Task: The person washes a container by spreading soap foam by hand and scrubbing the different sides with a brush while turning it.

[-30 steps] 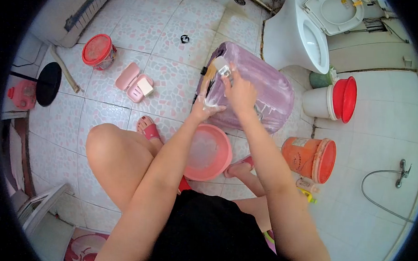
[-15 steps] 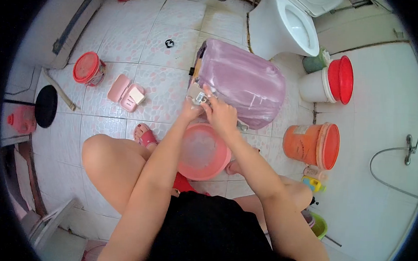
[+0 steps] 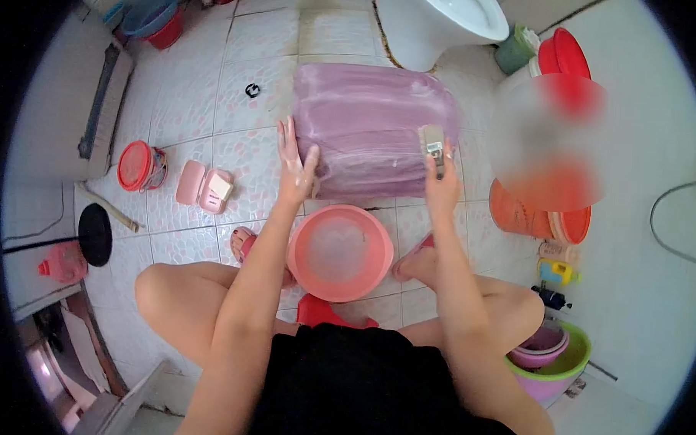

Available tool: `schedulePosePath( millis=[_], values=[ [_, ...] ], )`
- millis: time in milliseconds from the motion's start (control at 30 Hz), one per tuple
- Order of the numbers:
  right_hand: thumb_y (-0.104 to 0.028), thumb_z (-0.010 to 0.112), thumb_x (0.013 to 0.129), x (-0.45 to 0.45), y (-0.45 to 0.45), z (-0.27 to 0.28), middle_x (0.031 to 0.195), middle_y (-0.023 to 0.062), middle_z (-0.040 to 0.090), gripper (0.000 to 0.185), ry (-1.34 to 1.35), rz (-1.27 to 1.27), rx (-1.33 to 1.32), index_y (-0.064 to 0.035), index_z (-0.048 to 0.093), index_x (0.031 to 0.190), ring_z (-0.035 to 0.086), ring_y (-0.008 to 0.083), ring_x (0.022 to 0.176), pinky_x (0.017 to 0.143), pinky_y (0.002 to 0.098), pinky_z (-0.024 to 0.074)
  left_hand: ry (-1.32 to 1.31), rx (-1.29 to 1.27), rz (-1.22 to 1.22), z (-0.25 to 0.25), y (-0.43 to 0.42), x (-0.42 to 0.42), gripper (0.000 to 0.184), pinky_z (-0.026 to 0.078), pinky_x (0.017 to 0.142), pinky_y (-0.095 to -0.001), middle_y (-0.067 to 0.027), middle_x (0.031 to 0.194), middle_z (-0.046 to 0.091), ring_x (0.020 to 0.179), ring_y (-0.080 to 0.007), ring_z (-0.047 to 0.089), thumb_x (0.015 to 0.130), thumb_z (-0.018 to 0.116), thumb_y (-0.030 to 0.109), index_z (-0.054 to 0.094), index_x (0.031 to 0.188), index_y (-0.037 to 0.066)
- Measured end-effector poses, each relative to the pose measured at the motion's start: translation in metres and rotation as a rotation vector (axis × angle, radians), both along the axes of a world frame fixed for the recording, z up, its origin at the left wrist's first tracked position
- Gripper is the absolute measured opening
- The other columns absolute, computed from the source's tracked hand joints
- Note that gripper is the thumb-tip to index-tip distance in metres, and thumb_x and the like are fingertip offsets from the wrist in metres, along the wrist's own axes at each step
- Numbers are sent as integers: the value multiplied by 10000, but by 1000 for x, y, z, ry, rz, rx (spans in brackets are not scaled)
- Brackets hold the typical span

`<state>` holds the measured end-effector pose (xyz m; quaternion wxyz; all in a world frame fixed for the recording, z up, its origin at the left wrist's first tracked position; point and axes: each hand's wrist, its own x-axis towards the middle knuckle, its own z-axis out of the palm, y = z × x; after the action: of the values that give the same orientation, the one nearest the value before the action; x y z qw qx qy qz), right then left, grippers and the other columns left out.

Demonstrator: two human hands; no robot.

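Note:
A purple suitcase-like shell (image 3: 370,130) with soapy streaks lies on the tiled floor in front of me. My left hand (image 3: 294,166) rests at its left edge, fingers spread, with suds on them. My right hand (image 3: 444,179) grips a pale brush-like block (image 3: 432,144) on the shell's right part. Just below the shell, a pink basin (image 3: 341,252) with cloudy water stands between my feet.
A pink soap box (image 3: 190,183) with a white bar and a red-lidded bucket (image 3: 135,166) stand at left. The toilet (image 3: 423,36) is at the back. An orange bucket (image 3: 521,212) and a green basin (image 3: 565,363) are at right. A black ring-like piece (image 3: 252,91) lies on the floor.
The purple shell now lies squarer to me. My hands have moved apart: the right one went right with the block, while the left opened at the left edge. The view has shifted.

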<state>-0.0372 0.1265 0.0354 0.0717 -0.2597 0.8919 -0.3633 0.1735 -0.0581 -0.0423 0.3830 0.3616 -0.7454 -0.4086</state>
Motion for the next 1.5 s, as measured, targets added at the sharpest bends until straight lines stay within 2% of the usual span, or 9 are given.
schedulePosePath(
  millis=[200,367,700,833,1067,1167,1233,1300,1500],
  values=[
    [-352,550,984,77,-42,-38,1052,252,686,609,87,-69,-226,-201,326,1530,677,443,861,723,482,525,-40,-40,-113,24,-19,-10,561,182,1192,-474,-162,1569,316,1430,-430,254,1035,313,322,260,1550,107],
    [-326,548,989,117,-69,-22,1026,274,679,622,-126,29,-70,-187,292,1539,665,468,859,715,490,537,8,-90,-161,2,-35,-12,560,200,1177,-449,-164,1560,325,1398,-398,293,1030,317,298,269,1542,76],
    [-354,567,950,116,-78,-22,940,220,681,624,26,331,-87,-260,332,1520,669,427,776,664,509,536,42,100,-177,16,-41,-16,543,263,1113,-360,-116,1537,358,1300,-272,371,1020,360,238,293,1543,107],
    [-375,607,941,63,-55,-23,839,183,685,582,66,303,-45,-247,427,1479,672,381,753,650,470,515,104,306,-160,27,-49,-26,541,288,1088,-324,-96,1527,371,1260,-221,402,1016,378,214,302,1543,119],
    [-345,613,936,-30,-10,-17,965,204,697,577,82,-9,-18,-244,430,1473,672,417,847,706,466,521,186,577,-202,44,-79,-47,543,332,1043,-261,-62,1511,394,1192,-132,456,1010,408,171,318,1544,141],
    [-358,594,951,-41,-25,-35,964,222,695,573,243,-91,-245,-216,419,1478,669,439,843,715,486,521,176,577,-165,36,-85,-56,547,320,1064,-274,-75,1538,353,1238,-151,436,1012,407,177,309,1549,149],
    [-368,577,960,-26,-44,-37,948,243,693,579,195,-130,-231,-208,400,1488,670,448,829,712,499,521,134,555,-132,37,-80,-60,554,324,945,-257,-42,1310,375,1080,-131,399,1007,407,175,303,1550,130],
    [-376,561,966,-4,-65,-36,926,259,690,591,120,-123,-216,-195,378,1498,670,455,806,700,512,520,106,490,-128,45,-75,-61,570,352,669,-206,44,827,452,687,-64,349,995,407,162,296,1550,92],
    [-366,552,968,79,-105,-23,866,258,688,615,-83,66,-203,-156,350,1509,661,459,743,656,529,515,230,554,-89,59,-69,-70,540,444,951,-301,-51,1168,554,1040,-149,549,1010,379,151,317,1546,131]
  ],
)
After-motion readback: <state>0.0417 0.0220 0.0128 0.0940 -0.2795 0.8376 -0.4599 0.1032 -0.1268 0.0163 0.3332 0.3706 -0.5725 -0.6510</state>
